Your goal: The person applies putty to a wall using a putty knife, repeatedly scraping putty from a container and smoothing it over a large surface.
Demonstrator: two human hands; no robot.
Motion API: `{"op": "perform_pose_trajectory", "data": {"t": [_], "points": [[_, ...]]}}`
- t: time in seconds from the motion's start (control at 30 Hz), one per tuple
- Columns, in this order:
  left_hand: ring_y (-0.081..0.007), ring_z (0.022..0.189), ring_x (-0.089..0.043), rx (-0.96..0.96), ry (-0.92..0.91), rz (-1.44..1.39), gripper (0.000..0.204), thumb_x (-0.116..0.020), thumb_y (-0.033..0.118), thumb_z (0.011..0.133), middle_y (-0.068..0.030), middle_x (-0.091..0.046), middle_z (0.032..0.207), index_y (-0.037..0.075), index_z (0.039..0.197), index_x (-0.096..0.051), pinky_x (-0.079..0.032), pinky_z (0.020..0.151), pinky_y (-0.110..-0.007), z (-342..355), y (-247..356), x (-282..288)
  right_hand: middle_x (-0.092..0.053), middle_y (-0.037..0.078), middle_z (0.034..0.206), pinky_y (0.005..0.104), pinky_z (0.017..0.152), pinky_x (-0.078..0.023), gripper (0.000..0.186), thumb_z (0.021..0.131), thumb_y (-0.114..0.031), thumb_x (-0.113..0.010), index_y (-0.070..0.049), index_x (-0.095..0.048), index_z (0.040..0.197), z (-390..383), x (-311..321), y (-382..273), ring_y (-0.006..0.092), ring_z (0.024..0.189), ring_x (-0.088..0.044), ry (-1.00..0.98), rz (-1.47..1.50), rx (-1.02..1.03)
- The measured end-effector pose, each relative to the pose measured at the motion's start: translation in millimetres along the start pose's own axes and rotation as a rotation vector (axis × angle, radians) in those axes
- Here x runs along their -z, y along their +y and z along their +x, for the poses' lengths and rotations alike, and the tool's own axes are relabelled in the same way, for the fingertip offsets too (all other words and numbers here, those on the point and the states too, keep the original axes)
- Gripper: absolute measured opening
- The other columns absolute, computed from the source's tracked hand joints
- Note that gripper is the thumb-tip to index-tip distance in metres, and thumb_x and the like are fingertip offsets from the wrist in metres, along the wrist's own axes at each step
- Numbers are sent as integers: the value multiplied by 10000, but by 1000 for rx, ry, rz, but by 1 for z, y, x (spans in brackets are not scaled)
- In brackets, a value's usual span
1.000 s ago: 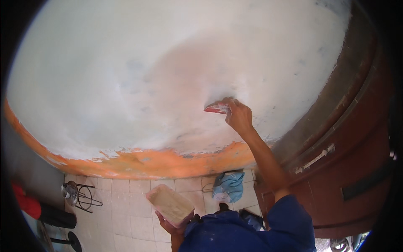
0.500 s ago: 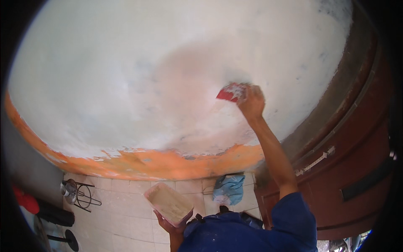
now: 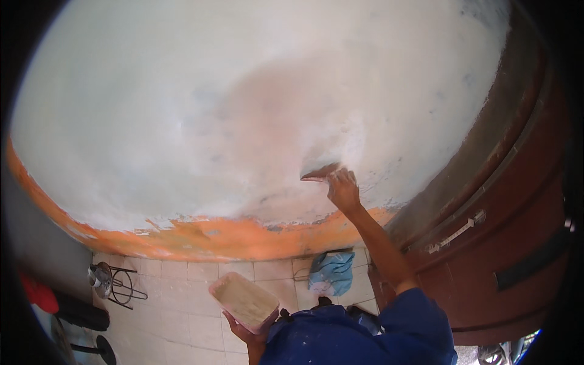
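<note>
My right hand (image 3: 344, 190) grips a flat red scraper (image 3: 317, 175), its edge against the wall (image 3: 182, 121). Pale filler covers most of that wall, and a fresh whitish smear lies just above the scraper. Low down at my body, my left hand (image 3: 246, 331) holds a pinkish rectangular tub (image 3: 272, 320) from beneath and the side. Pale paste (image 3: 246, 298) fills much of the tub. Below the filler runs a ragged strip of bare orange paint (image 3: 243, 239).
A blue plastic bag (image 3: 331, 273) sits on the tiled floor (image 3: 182, 298) by the wall. To the left stands a small black metal stand (image 3: 123, 287) with a silvery object. A dark red door (image 3: 480, 267) with a pale handle (image 3: 451, 236) is at right.
My right hand has moved down and slightly left along the wall with the scraper, which has turned so its face shows less. The tub in my left hand has barely moved.
</note>
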State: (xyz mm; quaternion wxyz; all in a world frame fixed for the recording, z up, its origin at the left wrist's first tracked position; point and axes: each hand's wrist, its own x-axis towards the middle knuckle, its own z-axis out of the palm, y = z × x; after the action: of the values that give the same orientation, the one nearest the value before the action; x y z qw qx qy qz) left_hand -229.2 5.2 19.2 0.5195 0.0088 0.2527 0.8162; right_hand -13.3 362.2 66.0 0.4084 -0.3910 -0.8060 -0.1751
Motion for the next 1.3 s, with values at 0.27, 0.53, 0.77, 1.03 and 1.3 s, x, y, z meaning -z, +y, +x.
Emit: {"op": "perform_pose_trajectory", "data": {"t": [0.27, 0.53, 0.77, 1.03, 1.3], "points": [[-302, 1132, -488, -83, 19, -19, 649, -215, 560, 952, -131, -431, 1279, 70, 1369, -300, -423, 942, -470, 8, -4, -15, -583, 133, 883, 429, 764, -459, 322, 614, 28, -592, -19, -602, 933, 35, 4, 22, 331, 901, -555, 236, -1, -62], [-293, 1140, -486, -54, 32, -26, 639, -207, 544, 962, -134, -440, 1273, 60, 1366, -306, -423, 948, -455, 11, 2, -5, -574, 130, 865, 397, 705, -472, 327, 642, 57, -606, -36, -592, 955, 84, 65, 29, 320, 815, -563, 412, -13, -183], [-288, 1148, -482, -106, 6, 88, 657, -242, 564, 951, -128, -444, 1282, 63, 1371, -308, -414, 954, -459, -2, 1, -5, -557, 165, 904, 441, 764, -450, 226, 728, 26, -594, -32, -577, 946, -7, 49, 11, 361, 856, -548, 8, 173, -109], [-276, 1086, -517, -138, 153, -45, 640, -253, 559, 950, -121, -477, 1235, 56, 1335, -348, -449, 896, -442, -3, -7, 8, -564, 151, 888, 459, 805, -444, 223, 717, 13, -580, -37, -610, 932, -27, -52, 8, 350, 916, -555, 55, 39, -51], [-272, 1093, -502, -260, 108, 15, 610, -255, 542, 959, -112, -483, 1226, 68, 1327, -363, -411, 938, -449, -2, 3, -8, -567, 152, 865, 457, 763, -462, 229, 678, 6, -597, -9, -615, 905, -20, -48, 26, 364, 876, -562, 304, -97, 11]]}}
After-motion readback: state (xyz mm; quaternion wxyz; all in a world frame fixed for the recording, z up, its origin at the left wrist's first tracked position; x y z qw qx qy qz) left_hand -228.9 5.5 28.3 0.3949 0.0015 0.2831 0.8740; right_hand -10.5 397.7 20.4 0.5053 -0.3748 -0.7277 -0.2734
